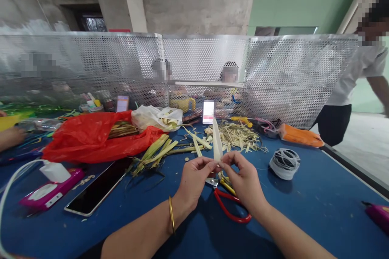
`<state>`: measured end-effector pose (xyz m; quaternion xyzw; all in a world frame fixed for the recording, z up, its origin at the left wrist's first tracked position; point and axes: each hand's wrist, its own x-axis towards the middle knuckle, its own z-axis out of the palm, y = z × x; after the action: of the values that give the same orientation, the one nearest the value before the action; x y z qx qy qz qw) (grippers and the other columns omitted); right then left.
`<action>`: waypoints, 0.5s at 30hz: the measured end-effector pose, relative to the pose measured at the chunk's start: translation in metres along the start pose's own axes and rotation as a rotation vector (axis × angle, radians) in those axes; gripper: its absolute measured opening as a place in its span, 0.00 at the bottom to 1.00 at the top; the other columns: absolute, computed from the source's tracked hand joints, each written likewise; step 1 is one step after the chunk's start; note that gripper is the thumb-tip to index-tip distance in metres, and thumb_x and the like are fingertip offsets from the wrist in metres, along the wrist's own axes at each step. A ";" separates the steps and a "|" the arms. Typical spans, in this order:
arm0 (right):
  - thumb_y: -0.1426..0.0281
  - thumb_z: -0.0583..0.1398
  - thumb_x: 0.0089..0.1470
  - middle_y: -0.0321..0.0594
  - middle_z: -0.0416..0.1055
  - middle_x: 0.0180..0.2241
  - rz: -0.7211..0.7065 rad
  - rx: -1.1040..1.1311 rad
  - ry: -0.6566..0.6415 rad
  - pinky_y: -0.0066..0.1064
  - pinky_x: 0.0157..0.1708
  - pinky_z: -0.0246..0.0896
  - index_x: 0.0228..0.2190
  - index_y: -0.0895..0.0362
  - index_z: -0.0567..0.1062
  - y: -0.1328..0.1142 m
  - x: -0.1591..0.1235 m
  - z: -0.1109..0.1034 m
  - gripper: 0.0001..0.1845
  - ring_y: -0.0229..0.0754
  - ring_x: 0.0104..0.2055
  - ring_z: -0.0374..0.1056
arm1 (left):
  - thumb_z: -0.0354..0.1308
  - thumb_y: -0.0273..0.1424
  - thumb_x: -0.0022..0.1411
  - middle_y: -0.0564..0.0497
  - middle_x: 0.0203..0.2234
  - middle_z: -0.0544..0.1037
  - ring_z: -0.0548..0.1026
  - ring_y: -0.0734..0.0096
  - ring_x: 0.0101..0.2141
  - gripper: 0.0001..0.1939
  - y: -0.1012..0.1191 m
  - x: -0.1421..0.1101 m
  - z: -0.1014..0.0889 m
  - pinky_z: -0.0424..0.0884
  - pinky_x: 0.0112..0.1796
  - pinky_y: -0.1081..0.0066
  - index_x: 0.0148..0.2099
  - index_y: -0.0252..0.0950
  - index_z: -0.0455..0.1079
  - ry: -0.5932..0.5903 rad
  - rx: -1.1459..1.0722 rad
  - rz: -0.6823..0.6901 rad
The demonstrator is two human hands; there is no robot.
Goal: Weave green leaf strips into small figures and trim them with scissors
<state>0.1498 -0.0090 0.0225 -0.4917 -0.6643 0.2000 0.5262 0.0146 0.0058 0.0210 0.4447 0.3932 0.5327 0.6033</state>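
Note:
A pale, pointed leaf strip [216, 141] stands upright above the blue table [316, 194]. My left hand [194, 180] and my right hand [244, 180] both pinch its lower end, fingertips meeting in the middle. A gold bangle [172, 214] sits on my left wrist. Red-handled scissors [229, 206] lie on the table just under my hands. Green and yellow leaf strips [156, 151] lie to the left of my hands, and a heap of pale trimmings [238, 135] lies behind the held strip.
A red plastic bag [88, 137] and a white bag [154, 117] lie at the left rear. A smartphone [97, 188], a pink device [50, 192] with white charger, a white cord coil [285, 163] and an orange pouch [300, 135] surround me. Perforated metal screen [288, 68] behind; a person stands at right.

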 end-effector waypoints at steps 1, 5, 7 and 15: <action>0.70 0.58 0.55 0.35 0.69 0.26 -0.017 -0.010 0.012 0.26 0.31 0.60 0.29 0.55 0.69 0.001 0.000 0.001 0.04 0.38 0.30 0.65 | 0.65 0.33 0.47 0.51 0.20 0.77 0.72 0.75 0.25 0.08 0.000 0.000 0.000 0.68 0.30 0.76 0.26 0.32 0.75 0.010 -0.008 -0.013; 0.70 0.57 0.55 0.36 0.70 0.29 -0.064 -0.051 0.017 0.28 0.33 0.62 0.33 0.55 0.69 0.006 -0.001 0.002 0.02 0.39 0.32 0.67 | 0.64 0.33 0.48 0.51 0.19 0.75 0.70 0.76 0.23 0.09 -0.001 0.002 0.000 0.66 0.27 0.77 0.26 0.32 0.73 0.042 -0.031 -0.064; 0.70 0.57 0.56 0.37 0.71 0.30 -0.113 -0.113 0.019 0.29 0.35 0.62 0.36 0.55 0.69 0.007 -0.001 0.001 0.04 0.40 0.34 0.68 | 0.64 0.34 0.48 0.51 0.19 0.74 0.70 0.75 0.24 0.09 -0.001 0.002 -0.001 0.65 0.27 0.76 0.26 0.32 0.73 0.051 -0.047 -0.088; 0.76 0.55 0.57 0.38 0.73 0.31 -0.532 -0.448 -0.019 0.38 0.44 0.59 0.35 0.53 0.73 0.003 0.002 -0.006 0.08 0.40 0.35 0.67 | 0.63 0.33 0.49 0.53 0.19 0.71 0.67 0.77 0.23 0.08 0.001 -0.001 -0.001 0.60 0.24 0.78 0.25 0.33 0.71 0.019 -0.116 -0.187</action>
<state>0.1572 -0.0071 0.0234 -0.4025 -0.8015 -0.0906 0.4329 0.0136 0.0050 0.0214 0.3655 0.4072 0.5001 0.6713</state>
